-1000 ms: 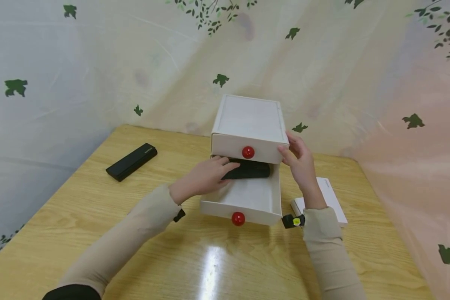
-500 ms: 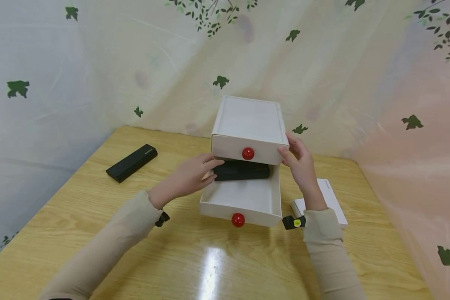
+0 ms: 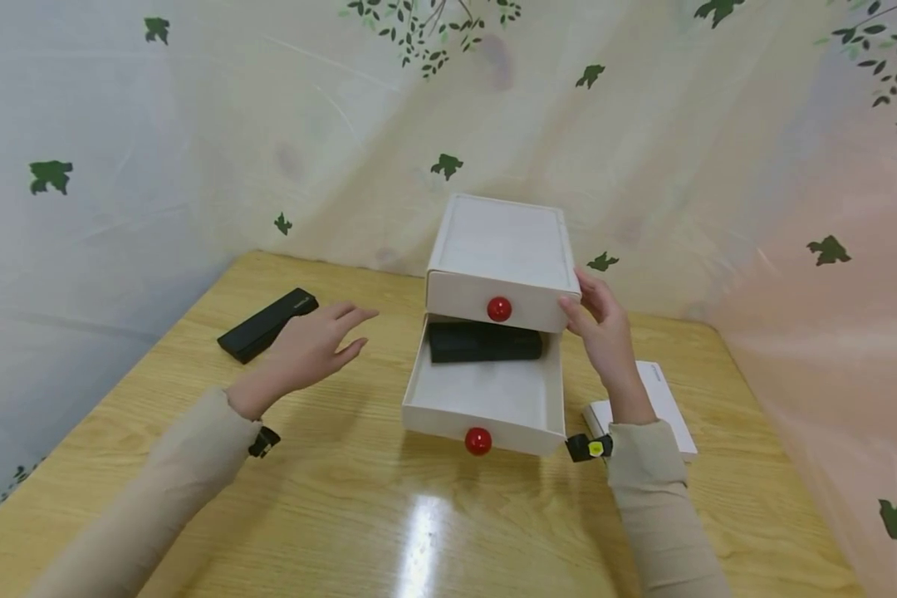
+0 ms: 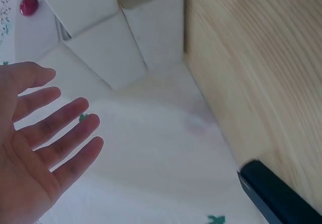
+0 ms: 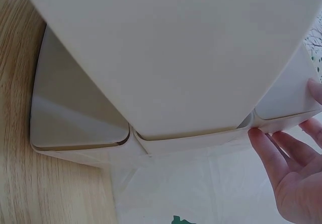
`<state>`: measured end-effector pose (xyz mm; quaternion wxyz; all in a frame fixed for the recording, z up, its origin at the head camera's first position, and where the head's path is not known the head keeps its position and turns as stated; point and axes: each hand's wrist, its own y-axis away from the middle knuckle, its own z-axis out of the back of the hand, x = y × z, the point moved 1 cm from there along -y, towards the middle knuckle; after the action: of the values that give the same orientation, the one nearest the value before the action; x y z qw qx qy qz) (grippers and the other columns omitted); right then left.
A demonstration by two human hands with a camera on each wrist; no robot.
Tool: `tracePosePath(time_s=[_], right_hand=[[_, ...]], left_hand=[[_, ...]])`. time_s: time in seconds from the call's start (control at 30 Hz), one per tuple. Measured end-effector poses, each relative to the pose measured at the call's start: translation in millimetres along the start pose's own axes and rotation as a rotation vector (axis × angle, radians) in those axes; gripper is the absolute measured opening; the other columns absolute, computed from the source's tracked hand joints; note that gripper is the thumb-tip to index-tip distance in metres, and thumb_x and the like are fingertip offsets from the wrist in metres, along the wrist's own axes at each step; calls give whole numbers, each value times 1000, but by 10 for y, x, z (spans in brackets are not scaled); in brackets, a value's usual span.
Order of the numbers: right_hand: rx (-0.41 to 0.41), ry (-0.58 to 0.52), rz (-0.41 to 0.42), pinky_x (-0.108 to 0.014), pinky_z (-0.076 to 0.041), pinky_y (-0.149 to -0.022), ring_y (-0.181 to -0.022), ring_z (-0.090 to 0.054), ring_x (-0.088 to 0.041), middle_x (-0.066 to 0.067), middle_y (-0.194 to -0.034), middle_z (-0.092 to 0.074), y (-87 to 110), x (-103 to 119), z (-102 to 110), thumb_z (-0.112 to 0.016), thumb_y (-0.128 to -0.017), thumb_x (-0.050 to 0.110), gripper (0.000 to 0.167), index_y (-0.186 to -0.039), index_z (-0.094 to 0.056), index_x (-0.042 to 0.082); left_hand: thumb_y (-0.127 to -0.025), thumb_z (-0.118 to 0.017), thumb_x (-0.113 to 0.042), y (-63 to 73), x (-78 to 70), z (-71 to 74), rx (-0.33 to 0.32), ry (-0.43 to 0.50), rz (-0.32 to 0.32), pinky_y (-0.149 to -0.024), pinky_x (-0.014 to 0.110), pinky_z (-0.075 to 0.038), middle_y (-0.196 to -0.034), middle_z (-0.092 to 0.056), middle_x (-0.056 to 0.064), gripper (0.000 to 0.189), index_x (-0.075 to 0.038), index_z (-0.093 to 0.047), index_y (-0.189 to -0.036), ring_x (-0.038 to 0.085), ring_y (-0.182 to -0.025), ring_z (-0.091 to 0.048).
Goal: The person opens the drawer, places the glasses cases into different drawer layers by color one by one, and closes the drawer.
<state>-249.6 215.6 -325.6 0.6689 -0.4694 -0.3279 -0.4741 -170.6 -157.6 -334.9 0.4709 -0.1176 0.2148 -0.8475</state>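
Note:
A white drawer unit (image 3: pixel 508 237) with red knobs stands at mid-table, its middle drawer (image 3: pixel 486 399) pulled out. A black oblong case (image 3: pixel 486 342) lies at the back of that drawer, partly under the top drawer front. My left hand (image 3: pixel 306 345) is in the air left of the unit, fingers spread and holding nothing; the left wrist view shows its bare palm. It overlaps the end of a second black case (image 3: pixel 262 328) on the table. My right hand (image 3: pixel 605 340) grips the unit's upper right corner, thumb on the front and fingers along the side.
A white flat box (image 3: pixel 661 407) lies on the wooden table (image 3: pixel 329 515) right of the unit, partly behind my right wrist. A pale curtain with leaf prints (image 3: pixel 329 149) hangs behind the table. The open drawer juts toward me.
My left hand has let go of the black case in the drawer, drawn out and moved left toward the other case. The right hand stays at the unit's corner.

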Motion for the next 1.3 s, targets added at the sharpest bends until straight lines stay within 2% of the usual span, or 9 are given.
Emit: tracePosePath(time_s=[0.1,0.2,0.33,0.6,0.8,0.93,1.1,1.2,1.3], right_hand=[[1,-1,1,-17,-53,-83,-137,-44,-25,-7,-149,-45,7,4,-6,-59,-97,33,57,-149,-39,20],[7,-2,-3,-25,-54,-89,-138,-43,-25,-7,-150,-45,15,19,-8,-59,-97,33,57,-149,-38,21],[9,-6,-7,-26,-54,-89,-138,-43,-25,-7,-150,-44,11,25,-5,-58,-97,33,57,-149,-38,20],[3,-44,13,-11,-52,-79,-137,-44,-26,-8,-149,-45,-5,-3,18,-60,-96,30,56,-147,-41,16],[18,-40,22,-9,-50,-78,-138,-43,-26,-8,-150,-44,-3,-19,22,-59,-97,31,56,-147,-40,16],[4,-25,26,-9,-50,-77,-138,-43,-26,-9,-150,-44,5,-38,57,-59,-97,31,56,-147,-40,15],[-10,-29,30,-10,-52,-77,-136,-45,-27,-10,-148,-46,-19,-65,75,-60,-96,29,56,-146,-42,13],[-4,-20,31,-19,-55,-83,-136,-45,-26,-9,-148,-47,-44,-81,59,-60,-97,30,55,-146,-42,14],[1,-10,34,-37,-55,-91,-136,-46,-25,-8,-148,-47,-66,-95,32,-59,-97,31,55,-146,-42,15]], left_hand=[[-89,-70,-18,125,157,33,0,-46,44,-45,29,-44,-107,-67,14,40,-6,-61,-126,23,-72,-63],[-88,-70,-16,231,316,50,0,-64,72,-43,28,-40,-101,-67,14,40,-5,-61,-125,22,-66,-60],[-89,-68,-14,345,522,46,49,-69,138,-42,27,-36,-99,-66,18,39,-2,-61,-125,22,-63,-57],[-91,-65,-12,498,899,-94,149,-49,281,-59,43,-52,-109,-63,26,39,4,-58,-126,34,-81,-64],[-91,-65,-14,540,1067,-193,238,-51,359,-62,48,-54,-113,-60,30,44,5,-54,-130,42,-91,-63],[-92,-64,-17,489,1153,-270,303,-36,383,-74,55,-53,-118,-57,33,50,6,-50,-134,46,-100,-60],[-93,-63,-20,442,1244,-323,382,-12,418,-77,60,-51,-125,-51,36,55,6,-45,-138,51,-107,-55],[-92,-64,-20,450,1292,-335,413,-4,428,-76,60,-52,-125,-50,38,57,7,-43,-139,51,-106,-55],[-92,-64,-21,470,1330,-343,436,-1,435,-75,60,-52,-126,-48,40,59,8,-42,-139,52,-106,-54]])
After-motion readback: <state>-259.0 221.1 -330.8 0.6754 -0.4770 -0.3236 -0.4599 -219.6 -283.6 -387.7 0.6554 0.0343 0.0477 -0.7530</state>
